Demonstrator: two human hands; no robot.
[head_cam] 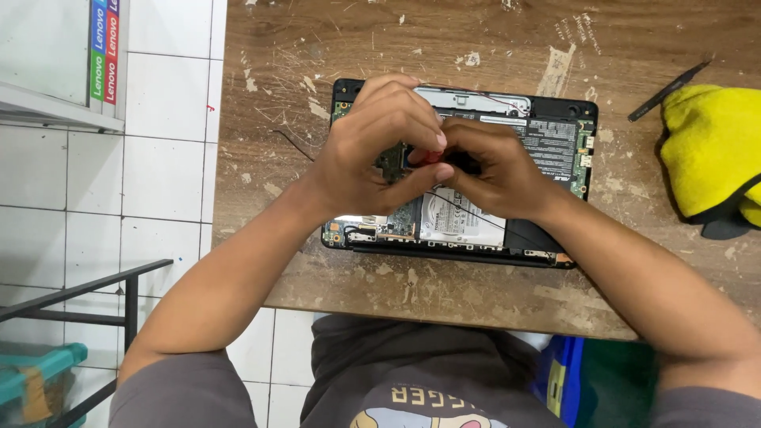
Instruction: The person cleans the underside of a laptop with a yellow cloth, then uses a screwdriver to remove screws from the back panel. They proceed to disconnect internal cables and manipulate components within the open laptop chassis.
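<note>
An opened laptop [555,139] lies bottom-up on a worn wooden table [476,47], its circuit board and silver hard drive [464,222] exposed. My left hand [376,147] and my right hand [495,170] meet over the middle of the laptop. Together their fingertips pinch a small red object [429,156] just above the board. What the object is cannot be told. Thin black wires [476,214] run across the hard drive under my right hand.
A yellow cloth [709,147] with a dark edge lies at the table's right side, with a black slim tool [666,91] beside it. White floor tiles [158,166] and a black metal frame [79,297] are on the left. A teal box [36,380] sits at the lower left.
</note>
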